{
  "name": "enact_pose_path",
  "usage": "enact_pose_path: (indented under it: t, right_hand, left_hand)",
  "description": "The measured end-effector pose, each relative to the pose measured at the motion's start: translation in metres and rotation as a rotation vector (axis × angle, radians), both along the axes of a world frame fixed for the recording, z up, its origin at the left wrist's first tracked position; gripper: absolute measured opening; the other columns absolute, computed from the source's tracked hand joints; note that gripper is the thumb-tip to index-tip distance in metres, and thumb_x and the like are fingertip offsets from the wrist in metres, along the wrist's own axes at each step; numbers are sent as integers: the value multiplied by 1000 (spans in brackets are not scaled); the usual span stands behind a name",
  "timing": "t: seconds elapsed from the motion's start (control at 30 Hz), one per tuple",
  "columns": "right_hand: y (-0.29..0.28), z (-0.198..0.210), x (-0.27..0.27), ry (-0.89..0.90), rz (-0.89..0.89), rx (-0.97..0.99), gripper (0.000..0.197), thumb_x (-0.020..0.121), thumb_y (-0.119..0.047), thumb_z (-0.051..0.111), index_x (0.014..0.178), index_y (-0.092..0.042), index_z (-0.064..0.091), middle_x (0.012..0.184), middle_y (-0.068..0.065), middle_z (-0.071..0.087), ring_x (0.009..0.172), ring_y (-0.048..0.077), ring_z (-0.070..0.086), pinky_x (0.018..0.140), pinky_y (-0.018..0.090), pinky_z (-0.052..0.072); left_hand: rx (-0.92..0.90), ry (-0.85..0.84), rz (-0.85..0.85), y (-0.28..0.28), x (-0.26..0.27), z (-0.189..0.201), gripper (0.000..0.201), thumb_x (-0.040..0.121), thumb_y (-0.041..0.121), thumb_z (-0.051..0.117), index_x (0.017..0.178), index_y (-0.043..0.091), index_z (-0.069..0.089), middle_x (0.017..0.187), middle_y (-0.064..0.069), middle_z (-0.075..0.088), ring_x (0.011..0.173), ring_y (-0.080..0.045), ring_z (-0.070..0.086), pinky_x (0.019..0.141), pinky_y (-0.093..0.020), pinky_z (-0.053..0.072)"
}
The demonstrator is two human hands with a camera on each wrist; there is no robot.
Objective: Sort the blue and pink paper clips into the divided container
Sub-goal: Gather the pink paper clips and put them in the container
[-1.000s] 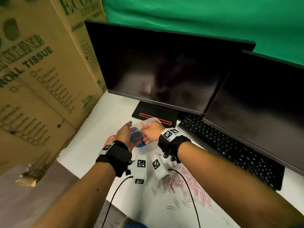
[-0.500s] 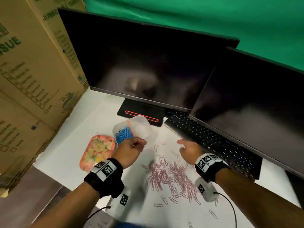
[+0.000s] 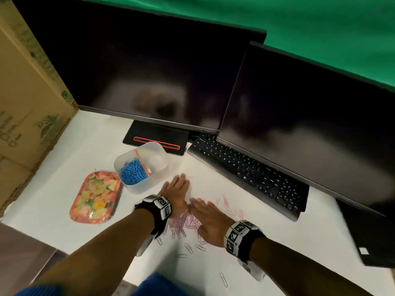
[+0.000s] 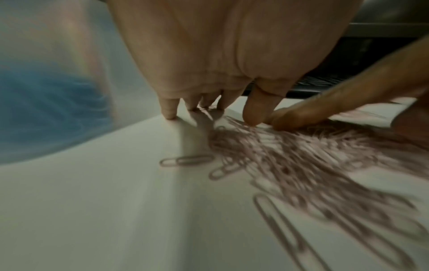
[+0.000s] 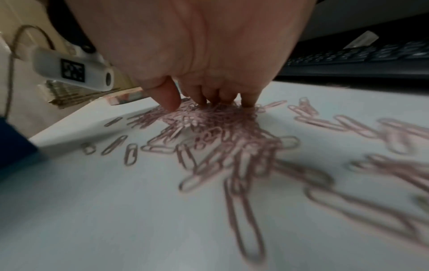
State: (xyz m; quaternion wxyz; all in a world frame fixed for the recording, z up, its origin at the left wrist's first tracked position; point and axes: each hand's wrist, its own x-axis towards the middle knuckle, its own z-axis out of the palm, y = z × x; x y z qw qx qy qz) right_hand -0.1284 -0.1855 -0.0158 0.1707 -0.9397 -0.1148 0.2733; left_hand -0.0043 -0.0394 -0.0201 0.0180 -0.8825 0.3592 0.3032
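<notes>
Leftmost, blue paper clips (image 3: 133,171) fill the divided container's (image 3: 157,177) left compartment; beside it left hand (image 3: 176,192) and right hand (image 3: 210,218), fingers extended, gripping nothing, press on the pink paper clips (image 3: 186,223) heaped on the white table (image 3: 64,167).

No words can be read here. The cardboard box (image 3: 27,99) on the left has green print on it, but it is too blurry to read. The wrist bands (image 3: 237,235) show black and white square codes, not letters or numbers.
</notes>
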Motion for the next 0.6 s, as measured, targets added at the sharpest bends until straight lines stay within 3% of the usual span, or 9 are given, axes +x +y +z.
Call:
enact_pose_path:
  t: [0.13, 0.23, 0.33, 0.43, 0.5, 0.6]
  right_hand:
    - [-32, 5, -39, -166, -170, 121, 64, 92, -26, 29, 153, -15, 12, 161, -1, 1, 145, 5, -5, 119, 22, -6]
    - [-61, -5, -66, -164, -436, 45, 72, 92, -24, 36, 153, -19, -1, 157, -7, -13, 147, 8, -11, 123, 34, 4]
    - [-74, -13, -71, -57, -589, -38, 75, 92, -22, 36, 152, -12, -8, 158, 0, -16, 149, 18, -12, 123, 42, -1]
    - [-63, -11, -55, -6, -570, -39, 77, 95, -21, 36, 151, -11, -15, 159, 6, -18, 148, 21, -16, 121, 42, -9]
    - [-48, -8, -43, 6, -500, -14, 76, 96, -23, 35, 151, -12, -17, 158, 6, -22, 147, 22, -19, 121, 43, -8]
    - [-23, -10, -35, -10, -319, -24, 73, 97, -26, 33, 151, -13, -15, 157, 5, -24, 146, 22, -21, 122, 43, -4]
  left_hand:
    - [-39, 39, -270, 4, -24, 0, 74, 92, 26, 41, 153, 16, 0, 161, -4, -13, 149, -22, -10, 120, -44, 3]
    - [-123, 116, -344, 17, -38, 2, 72, 92, 21, 42, 154, 23, 6, 161, 5, -7, 149, -15, -6, 121, -33, 3]
    - [-262, -2, -75, 35, -37, 10, 76, 86, 20, 51, 152, 27, 14, 160, 1, 11, 145, -23, 20, 116, -37, 28]
    - [-119, -98, 294, 54, -33, 23, 82, 80, 24, 62, 148, 22, 18, 146, -8, 25, 128, -28, 38, 99, -40, 47]
    - [28, -45, 362, 63, -34, 25, 92, 72, 29, 71, 145, 20, 16, 135, -11, 28, 119, -30, 47, 92, -40, 50]
    - [119, 70, 344, 67, -46, 16, 105, 65, 33, 81, 143, 18, 12, 131, -12, 27, 111, -33, 57, 89, -38, 53]
